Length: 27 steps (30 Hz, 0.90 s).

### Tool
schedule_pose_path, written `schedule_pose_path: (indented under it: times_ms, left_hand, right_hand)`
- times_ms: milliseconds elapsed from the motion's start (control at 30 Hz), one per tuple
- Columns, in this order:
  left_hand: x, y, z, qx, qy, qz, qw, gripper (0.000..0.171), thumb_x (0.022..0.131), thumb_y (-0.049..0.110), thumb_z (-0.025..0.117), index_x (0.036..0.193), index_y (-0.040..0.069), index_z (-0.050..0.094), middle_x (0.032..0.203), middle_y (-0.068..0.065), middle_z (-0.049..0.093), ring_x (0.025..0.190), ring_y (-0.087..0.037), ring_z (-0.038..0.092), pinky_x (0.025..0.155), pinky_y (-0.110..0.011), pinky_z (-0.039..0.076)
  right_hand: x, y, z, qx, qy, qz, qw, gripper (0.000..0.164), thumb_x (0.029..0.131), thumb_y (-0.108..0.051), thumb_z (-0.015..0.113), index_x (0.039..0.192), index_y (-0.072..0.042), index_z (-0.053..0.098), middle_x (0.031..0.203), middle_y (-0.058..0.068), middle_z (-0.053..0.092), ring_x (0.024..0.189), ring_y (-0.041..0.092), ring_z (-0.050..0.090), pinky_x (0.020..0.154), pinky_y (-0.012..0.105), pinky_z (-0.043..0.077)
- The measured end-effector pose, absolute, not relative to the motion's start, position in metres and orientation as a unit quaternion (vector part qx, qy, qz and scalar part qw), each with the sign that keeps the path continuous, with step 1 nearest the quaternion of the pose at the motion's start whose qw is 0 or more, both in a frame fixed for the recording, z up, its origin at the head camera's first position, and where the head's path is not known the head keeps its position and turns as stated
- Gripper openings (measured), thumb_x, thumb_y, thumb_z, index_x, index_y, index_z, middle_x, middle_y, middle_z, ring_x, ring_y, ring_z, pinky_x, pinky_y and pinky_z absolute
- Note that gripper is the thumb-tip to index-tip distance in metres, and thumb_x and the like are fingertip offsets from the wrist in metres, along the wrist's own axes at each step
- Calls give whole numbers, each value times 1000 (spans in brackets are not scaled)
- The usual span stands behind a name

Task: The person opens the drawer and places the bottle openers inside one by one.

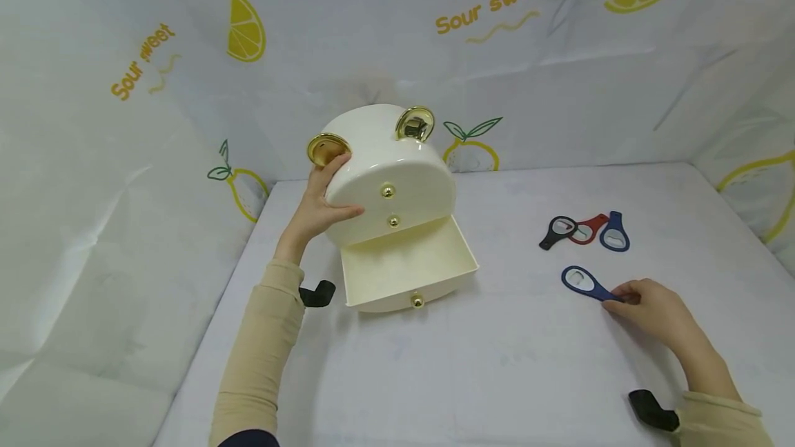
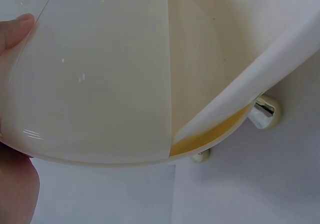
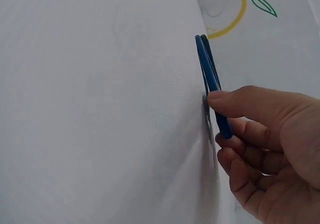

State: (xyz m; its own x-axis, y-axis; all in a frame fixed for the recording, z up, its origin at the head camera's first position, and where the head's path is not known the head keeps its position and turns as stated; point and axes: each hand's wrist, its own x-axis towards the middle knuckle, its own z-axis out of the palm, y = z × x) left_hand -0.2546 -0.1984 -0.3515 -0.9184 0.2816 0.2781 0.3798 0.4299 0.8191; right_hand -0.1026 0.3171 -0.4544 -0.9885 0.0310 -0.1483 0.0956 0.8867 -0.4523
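Note:
A white storage box (image 1: 373, 150) with gold ears and gold knobs stands at the middle left, its bottom drawer (image 1: 404, 261) pulled out. No items show inside that drawer. My left hand (image 1: 319, 202) grips the box's left side, thumb on the front and fingers by the gold ear (image 1: 329, 149); the left wrist view shows the thumb (image 2: 17, 31) against the white front. On the right, my right hand (image 1: 652, 312) pinches the handle end of a blue bottle opener (image 1: 582, 281). In the right wrist view this opener (image 3: 212, 79) appears edge-on between thumb and fingers.
Beyond the right hand lie a black bottle opener (image 1: 557, 230), a red one (image 1: 589, 229) partly under it, and another blue one (image 1: 615, 233). A lemon-printed white cloth (image 1: 373, 33) forms the back wall behind the white table (image 1: 497, 364).

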Motion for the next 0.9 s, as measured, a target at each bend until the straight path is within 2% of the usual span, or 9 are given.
schedule_pose_path:
  times_ms: [133, 300, 500, 600, 700, 767, 900]
  left_hand:
    - [-255, -198, -352, -196, -843, -499, 45, 90, 67, 11, 83, 141, 35, 37, 146, -9, 21, 117, -32, 40, 91, -49, 41]
    - [-255, -198, -352, -193, -843, -501, 45, 89, 67, 11, 83, 139, 37, 38, 145, -8, 21, 116, -31, 40, 91, -49, 41]
    - [-255, -198, -352, -192, -843, -500, 47, 89, 67, 11, 83, 139, 37, 38, 147, -7, 20, 119, -31, 38, 91, -50, 41]
    - [-255, -198, -353, -191, -843, -501, 49, 89, 67, 11, 83, 139, 36, 38, 148, -6, 20, 119, -31, 38, 92, -51, 41]
    - [-255, -198, -352, -193, -844, -498, 49, 89, 67, 11, 83, 140, 35, 38, 148, -6, 19, 120, -31, 38, 92, -51, 40]
    - [-255, -198, -353, -193, -844, -498, 48, 89, 67, 11, 83, 140, 35, 37, 148, -6, 19, 120, -32, 38, 92, -52, 40]
    - [-255, -198, -352, -192, -843, -500, 44, 89, 68, 12, 83, 140, 35, 38, 148, -6, 19, 120, -32, 37, 92, -52, 40]
  right_hand:
    - [-101, 313, -453, 42, 966, -247, 64, 46, 83, -38, 68, 99, 5, 63, 82, 12, 63, 77, 23, 52, 61, 29, 38]
    - [-102, 305, -447, 36, 962, -270, 27, 44, 85, -41, 66, 100, 1, 65, 84, 11, 66, 77, 21, 53, 62, 27, 37]
    - [-108, 294, -433, 44, 935, -353, 5, 44, 89, -42, 59, 113, -6, 61, 84, 7, 68, 71, 4, 50, 58, 23, 39]
    - [-112, 287, -426, 30, 912, -409, 11, 45, 91, -43, 56, 118, -7, 58, 86, -3, 71, 76, -1, 55, 63, 18, 44]
    - [-119, 277, -421, 8, 868, -496, 7, 34, 93, -34, 56, 116, -9, 58, 85, -15, 68, 79, -4, 59, 69, 12, 47]
    - [-125, 269, -418, -20, 820, -572, 5, 24, 93, -24, 56, 113, -10, 60, 87, -17, 68, 81, -3, 62, 73, 10, 49]
    - [-138, 250, -409, -68, 741, -668, 13, 18, 92, -13, 57, 109, -10, 64, 90, -11, 69, 82, -1, 65, 76, 10, 50]
